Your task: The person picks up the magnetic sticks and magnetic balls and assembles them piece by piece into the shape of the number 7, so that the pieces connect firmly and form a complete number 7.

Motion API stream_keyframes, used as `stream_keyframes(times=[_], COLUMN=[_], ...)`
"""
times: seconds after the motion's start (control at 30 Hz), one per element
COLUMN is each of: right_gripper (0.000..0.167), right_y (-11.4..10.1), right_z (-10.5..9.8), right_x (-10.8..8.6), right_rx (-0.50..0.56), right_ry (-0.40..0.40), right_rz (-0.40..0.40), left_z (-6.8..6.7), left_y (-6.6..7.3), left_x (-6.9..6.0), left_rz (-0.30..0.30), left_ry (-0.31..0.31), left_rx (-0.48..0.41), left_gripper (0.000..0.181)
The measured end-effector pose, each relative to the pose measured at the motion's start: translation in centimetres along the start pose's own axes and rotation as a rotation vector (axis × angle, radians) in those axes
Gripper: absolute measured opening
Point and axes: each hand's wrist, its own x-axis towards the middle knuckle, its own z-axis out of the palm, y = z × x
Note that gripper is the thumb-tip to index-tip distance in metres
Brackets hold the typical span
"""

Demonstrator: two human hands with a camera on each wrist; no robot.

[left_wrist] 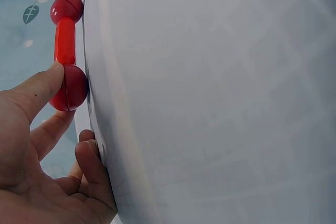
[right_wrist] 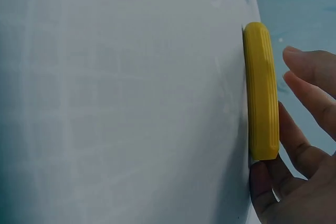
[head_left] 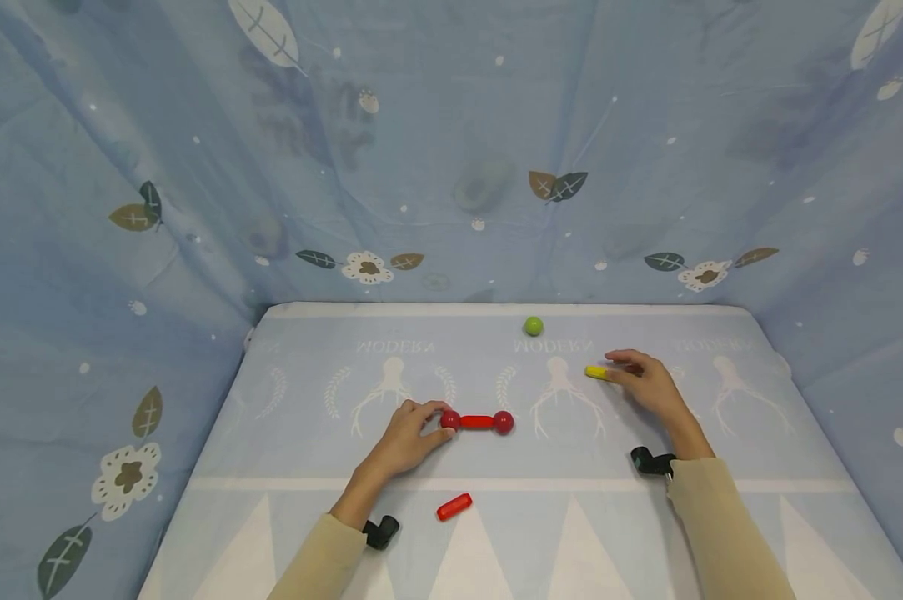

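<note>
In the head view my left hand (head_left: 408, 435) pinches the left ball of a red dumbbell-shaped piece (head_left: 477, 422), two red balls joined by a red rod. The left wrist view shows my thumb and a finger about that near red ball (left_wrist: 76, 88), the other fingers curled beneath. On the right, a yellow ribbed rod (right_wrist: 261, 93) lies on the table. My right hand (head_left: 649, 385) is at its near end, fingers spread and relaxed; two fingertips stand apart from it. Whether the lower fingers touch the rod is hard to tell.
A green ball (head_left: 534, 326) sits near the table's back edge. A loose red rod (head_left: 454, 507) lies in front, between the forearms. Blue patterned cloth (head_left: 451, 150) hangs behind and at both sides of the table (head_left: 271, 458). Black devices (head_left: 649, 461) are on both wrists.
</note>
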Motion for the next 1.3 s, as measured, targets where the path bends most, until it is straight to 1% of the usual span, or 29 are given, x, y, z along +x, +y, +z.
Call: stream_keyframes(times=[0.07,0.3,0.57,0.7,0.93,1.2,1.3], right_gripper=[0.043,0.038,0.03,0.03,0.03,0.03,0.03], right_y=[0.2,0.9,1.1,1.0,0.9,0.5,0.0], right_z=[0.1,0.6,0.8,0.8,0.8,0.6,0.4], right_x=[0.2,0.7,0.9,1.0,1.0,0.7,0.5], right_rx=[-0.009,-0.025,-0.093,-0.105,-0.115,-0.134,-0.127], right_ry=[-0.018,-0.041,-0.03,-0.025,-0.04,-0.021,-0.018], right_rz=[-0.007,-0.024,-0.053,-0.051,-0.047,-0.014,-0.017], left_z=[0.0,0.0,0.1,0.1,0.1,0.1,0.1], left_y=[0.0,0.0,-0.1,-0.1,-0.1,-0.1,0.0], left_x=[0.0,0.0,0.0,-0.1,0.0,0.1,0.1], left_rz=[-0.001,-0.009,-0.004,-0.002,-0.002,-0.002,-0.009], left_ry=[0.0,-0.003,-0.005,-0.007,-0.009,-0.008,-0.008], left_rx=[0.002,0.008,0.015,0.016,0.009,0.02,0.022], left_gripper=[0.036,0.037,0.037,0.037,0.037,0.036,0.036])
